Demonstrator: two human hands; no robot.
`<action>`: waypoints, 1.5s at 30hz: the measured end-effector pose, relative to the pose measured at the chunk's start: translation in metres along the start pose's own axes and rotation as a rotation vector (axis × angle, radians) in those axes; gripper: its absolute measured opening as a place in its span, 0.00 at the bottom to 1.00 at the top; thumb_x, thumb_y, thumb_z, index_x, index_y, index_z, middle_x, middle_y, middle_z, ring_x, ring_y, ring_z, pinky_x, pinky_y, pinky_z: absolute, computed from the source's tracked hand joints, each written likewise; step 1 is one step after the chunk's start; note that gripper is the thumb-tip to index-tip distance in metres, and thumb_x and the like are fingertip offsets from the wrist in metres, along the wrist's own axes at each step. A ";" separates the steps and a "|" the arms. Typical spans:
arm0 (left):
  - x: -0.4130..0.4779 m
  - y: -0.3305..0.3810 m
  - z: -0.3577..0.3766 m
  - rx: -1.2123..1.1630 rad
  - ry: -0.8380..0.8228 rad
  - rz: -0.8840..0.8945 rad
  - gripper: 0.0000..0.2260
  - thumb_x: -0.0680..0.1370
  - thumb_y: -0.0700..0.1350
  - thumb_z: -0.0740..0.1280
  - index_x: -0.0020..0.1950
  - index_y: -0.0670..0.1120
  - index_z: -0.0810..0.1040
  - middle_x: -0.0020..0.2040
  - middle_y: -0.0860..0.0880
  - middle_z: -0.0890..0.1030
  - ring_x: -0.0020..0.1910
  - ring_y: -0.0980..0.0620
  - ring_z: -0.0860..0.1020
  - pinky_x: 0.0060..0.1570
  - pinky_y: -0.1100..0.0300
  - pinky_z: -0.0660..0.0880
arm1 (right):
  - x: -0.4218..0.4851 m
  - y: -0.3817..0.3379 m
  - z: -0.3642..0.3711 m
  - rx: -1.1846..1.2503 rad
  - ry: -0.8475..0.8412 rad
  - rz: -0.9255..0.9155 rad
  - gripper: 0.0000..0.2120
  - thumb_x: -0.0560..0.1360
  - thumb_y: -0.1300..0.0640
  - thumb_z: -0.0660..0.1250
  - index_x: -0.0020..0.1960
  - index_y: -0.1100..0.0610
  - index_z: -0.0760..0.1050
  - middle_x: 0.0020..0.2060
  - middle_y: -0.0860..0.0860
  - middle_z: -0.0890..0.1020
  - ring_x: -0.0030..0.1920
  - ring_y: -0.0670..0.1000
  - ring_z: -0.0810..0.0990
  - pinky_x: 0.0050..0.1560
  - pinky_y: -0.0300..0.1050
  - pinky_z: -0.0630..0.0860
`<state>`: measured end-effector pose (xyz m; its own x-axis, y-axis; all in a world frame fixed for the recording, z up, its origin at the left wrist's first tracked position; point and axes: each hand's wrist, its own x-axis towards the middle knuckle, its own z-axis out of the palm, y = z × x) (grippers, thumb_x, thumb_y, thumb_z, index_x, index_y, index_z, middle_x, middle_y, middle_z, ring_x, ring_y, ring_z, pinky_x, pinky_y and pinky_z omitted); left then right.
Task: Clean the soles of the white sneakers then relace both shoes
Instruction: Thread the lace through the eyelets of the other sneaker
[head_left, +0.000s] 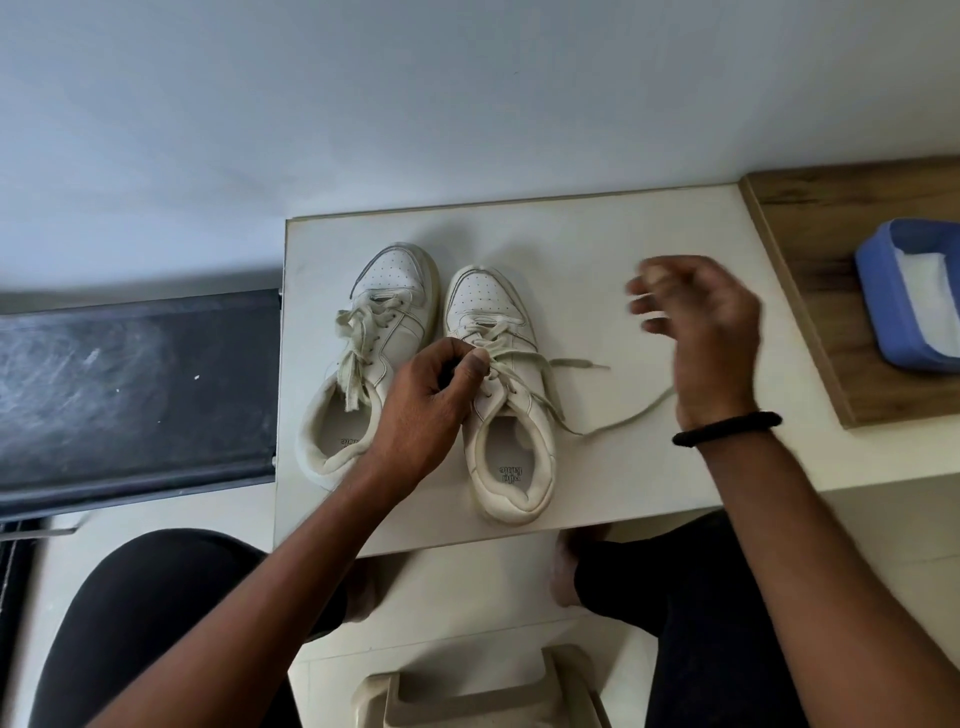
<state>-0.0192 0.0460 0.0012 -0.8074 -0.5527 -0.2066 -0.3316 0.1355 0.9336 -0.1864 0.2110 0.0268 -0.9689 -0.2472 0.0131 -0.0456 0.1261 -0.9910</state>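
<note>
- A beige plastic stool (467, 691) sits at 6 o'clock, between the person's black-clad knees.
- The white tabletop (623, 467) carries two white sneakers side by side, toes toward 12 o'clock, soles down.
- The left hand (431, 395) pinches the lace (524, 358) of the right sneaker (498, 389) between thumb and fingers, over its eyelets.
- That lace's loose ends trail toward 3 o'clock across the tabletop.
- The left sneaker (374, 353), at 9 o'clock of its mate, has its lace bunched loosely, ends dropped into the opening.
- The right hand (701, 322), blurred, hangs above the tabletop at 3 o'clock of the shoes; fingers curled, whether it holds anything I cannot tell.
- A black band (727, 428) circles that wrist.
- At 2 o'clock, a blue plastic tub (883, 301) on a wooden board (810, 260) holds something white, seemingly cloth or paper.
</note>
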 end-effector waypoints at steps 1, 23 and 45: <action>0.000 0.000 0.000 -0.004 -0.001 -0.001 0.12 0.86 0.48 0.65 0.45 0.46 0.81 0.39 0.35 0.81 0.33 0.50 0.74 0.35 0.52 0.73 | -0.009 -0.003 0.010 -0.099 -0.150 -0.098 0.07 0.75 0.56 0.69 0.49 0.59 0.82 0.40 0.52 0.85 0.39 0.52 0.83 0.40 0.44 0.77; -0.010 0.032 -0.098 0.742 0.137 0.416 0.10 0.80 0.52 0.70 0.48 0.47 0.87 0.42 0.50 0.79 0.37 0.48 0.77 0.39 0.54 0.73 | -0.031 0.005 0.029 -0.461 -0.630 -0.158 0.05 0.78 0.61 0.70 0.44 0.59 0.83 0.35 0.46 0.85 0.38 0.42 0.85 0.46 0.36 0.79; -0.017 0.011 -0.001 0.974 0.091 0.506 0.11 0.78 0.42 0.72 0.60 0.49 0.83 0.57 0.49 0.83 0.67 0.42 0.78 0.69 0.26 0.53 | -0.028 0.004 0.022 -0.450 -0.666 -0.191 0.04 0.77 0.61 0.72 0.48 0.58 0.85 0.38 0.48 0.87 0.41 0.44 0.86 0.51 0.47 0.83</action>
<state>-0.0087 0.0562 0.0152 -0.9328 -0.3034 0.1944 -0.2479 0.9319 0.2649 -0.1544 0.1977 0.0192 -0.5940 -0.8031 -0.0459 -0.4253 0.3620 -0.8295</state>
